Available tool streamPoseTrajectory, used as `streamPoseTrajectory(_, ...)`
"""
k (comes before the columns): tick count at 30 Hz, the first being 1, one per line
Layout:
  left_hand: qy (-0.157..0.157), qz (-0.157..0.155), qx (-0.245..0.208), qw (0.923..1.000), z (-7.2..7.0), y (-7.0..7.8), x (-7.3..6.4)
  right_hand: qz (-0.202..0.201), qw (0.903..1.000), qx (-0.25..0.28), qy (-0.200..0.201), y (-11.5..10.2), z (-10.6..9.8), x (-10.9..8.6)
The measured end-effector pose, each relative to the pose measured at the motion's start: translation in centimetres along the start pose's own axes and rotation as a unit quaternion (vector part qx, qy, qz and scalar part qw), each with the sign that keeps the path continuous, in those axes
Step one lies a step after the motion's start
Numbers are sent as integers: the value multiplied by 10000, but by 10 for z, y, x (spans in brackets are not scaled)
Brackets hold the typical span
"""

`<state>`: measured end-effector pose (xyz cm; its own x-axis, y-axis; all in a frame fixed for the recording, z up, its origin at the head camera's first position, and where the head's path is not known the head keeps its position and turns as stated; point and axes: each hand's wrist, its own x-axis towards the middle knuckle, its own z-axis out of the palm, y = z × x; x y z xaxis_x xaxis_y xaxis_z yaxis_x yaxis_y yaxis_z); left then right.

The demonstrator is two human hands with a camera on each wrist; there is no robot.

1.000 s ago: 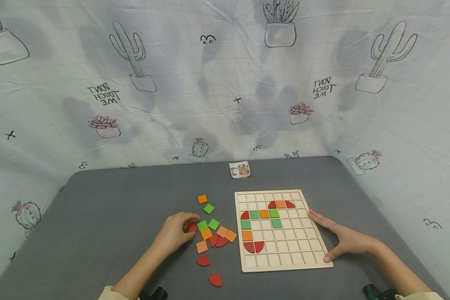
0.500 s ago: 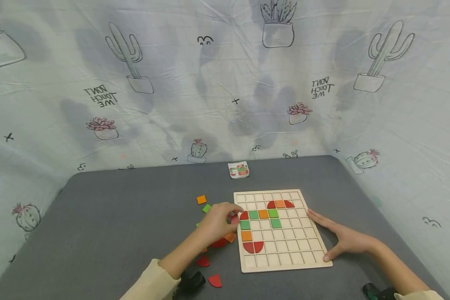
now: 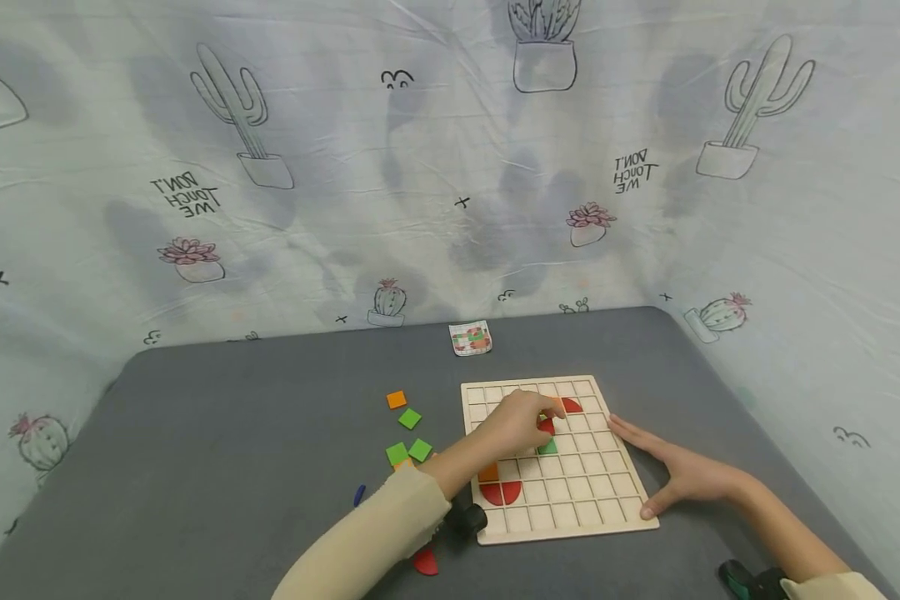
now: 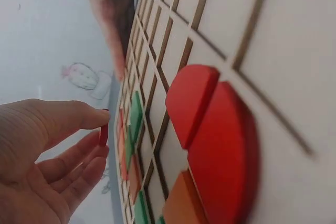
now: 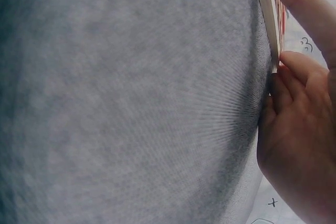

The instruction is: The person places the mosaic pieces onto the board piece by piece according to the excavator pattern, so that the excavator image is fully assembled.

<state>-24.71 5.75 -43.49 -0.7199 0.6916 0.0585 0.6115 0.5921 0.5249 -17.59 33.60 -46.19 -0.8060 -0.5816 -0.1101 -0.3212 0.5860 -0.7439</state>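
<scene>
In the head view, my left hand (image 3: pixel 517 421) is over the upper middle of the wooden grid board (image 3: pixel 592 487), pinching a red quarter-circle tile (image 3: pixel 546 426) between thumb and fingers. The left wrist view shows that tile (image 4: pixel 104 135) edge-on at the fingertips, apart from the board. Beneath the hand lie a green tile (image 3: pixel 547 447) and a red corner tile (image 3: pixel 572 406). Nearer me on the board are an orange tile (image 3: pixel 488 473) and two red quarter-circles (image 3: pixel 500 493). My right hand (image 3: pixel 686 477) rests along the board's right edge, fingers extended, thumb at the near corner.
Left of the board lie loose green tiles (image 3: pixel 409 418) and an orange tile (image 3: pixel 396 400); my left sleeve (image 3: pixel 382 533) hides others. A red tile (image 3: pixel 425 562) lies near me. A small patterned card (image 3: pixel 470 338) is at the back, before a printed cloth (image 3: pixel 307 208).
My left hand has picked up the red tile from the loose pile and carried it right, over the board. My right hand has stayed at the board's edge. The head view has shifted slightly.
</scene>
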Motion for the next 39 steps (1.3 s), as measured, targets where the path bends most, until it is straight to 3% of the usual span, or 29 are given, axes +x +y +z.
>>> streamPoseTrajectory(8, -121, -129, 146, 9997, 10, 0, 22, 4, 9999, -151, 15, -1, -1, 2)
streamPoseTrajectory(17, 47, -258, 150, 9995, 13, 1, 24, 25, 9999, -142, 27, -1, -2, 2)
streamPoseTrajectory(27, 321, -521, 649, 9960, 17, 14, 26, -124, 9997, -171, 112, 1, 1, 3)
streamPoseTrajectory(33, 304, -604, 389, 9970, 18, 12, 27, -82, 9998, -162, 94, 3, 0, 2)
streamPoseTrajectory(39, 72, -651, -333, 9973, 12, 2, 25, -116, 9998, -141, 53, 5, 1, 2)
